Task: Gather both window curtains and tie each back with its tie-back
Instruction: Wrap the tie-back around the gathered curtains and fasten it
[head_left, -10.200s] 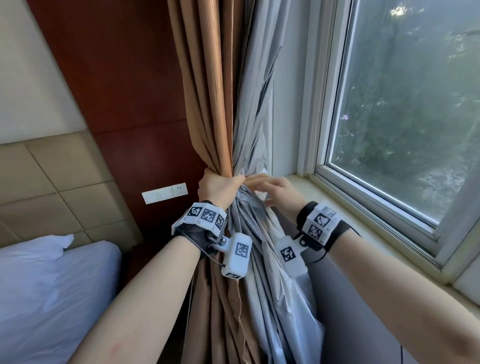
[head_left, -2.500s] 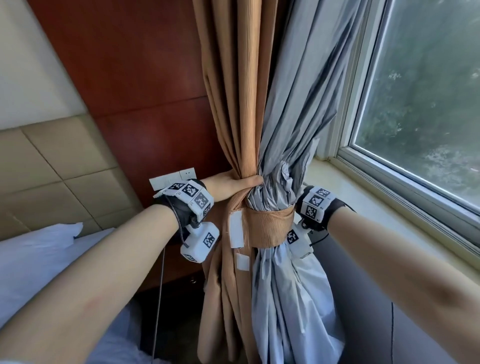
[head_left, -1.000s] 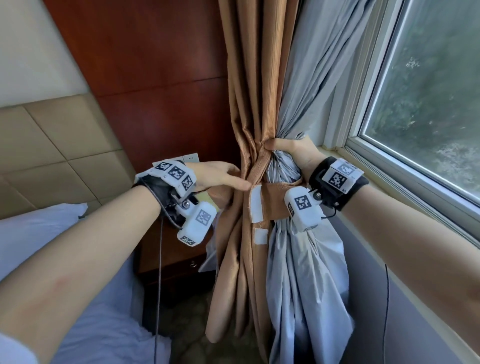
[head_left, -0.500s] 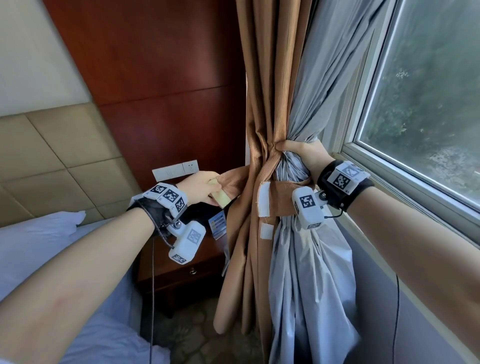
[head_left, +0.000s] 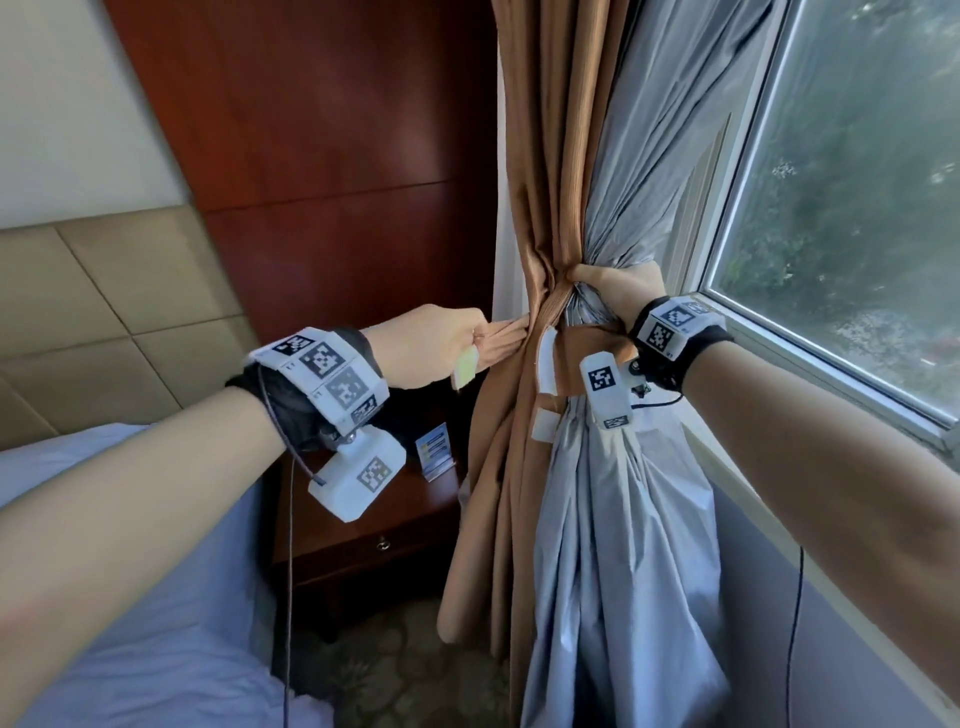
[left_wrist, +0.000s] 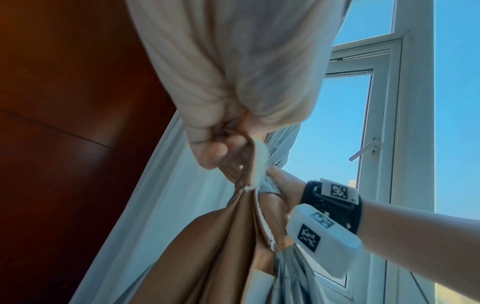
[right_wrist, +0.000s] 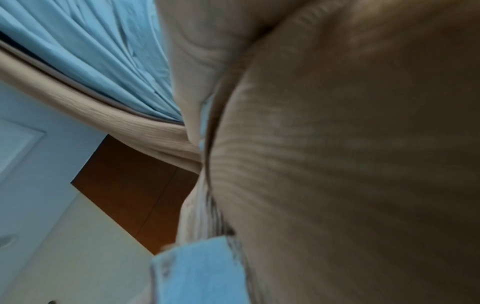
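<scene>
A tan curtain (head_left: 550, 156) with a silver-grey lining (head_left: 628, 519) hangs bunched beside the window. A tan tie-back (head_left: 582, 345) with white fastening patches wraps its waist. My left hand (head_left: 441, 343) grips the tie-back's free end (head_left: 498, 340), drawn taut to the left; in the left wrist view the curled fingers (left_wrist: 215, 152) hold that tan strap (left_wrist: 246, 174). My right hand (head_left: 608, 291) grips the gathered curtain just above the band. The right wrist view is filled by tan tie-back fabric (right_wrist: 337, 164), and its hand is hidden there.
A dark wooden nightstand (head_left: 363, 540) with a small card (head_left: 435, 448) stands left of the curtain, and a bed with white linen (head_left: 130, 571) lies at lower left. The window sill (head_left: 831, 384) runs along the right. Wood panelling (head_left: 311, 156) is behind.
My left hand has pulled the tie-back's free end out to the left, drawing it taut. My right hand stays clamped on the gathered curtain above the band.
</scene>
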